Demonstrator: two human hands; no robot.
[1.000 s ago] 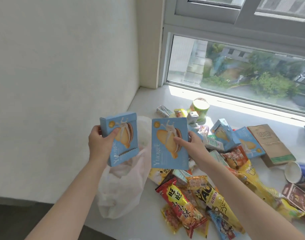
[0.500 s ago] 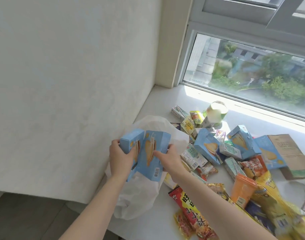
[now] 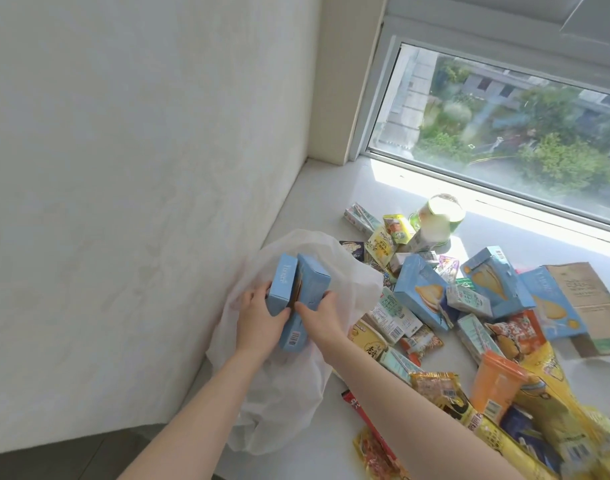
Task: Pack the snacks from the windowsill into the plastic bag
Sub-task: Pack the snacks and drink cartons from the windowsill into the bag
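head view: both grips hold two blue boxes over plastic bag.

- A person's left hand grips one light blue snack box; the right hand holds a second blue box pressed against the first
- Both boxes sit over the mouth of a white plastic bag at the windowsill's left edge, beside a white wall
- To the right lies a heap of snacks: more blue boxes, an orange cup, yellow packets; a green-lidded tub stands near the window
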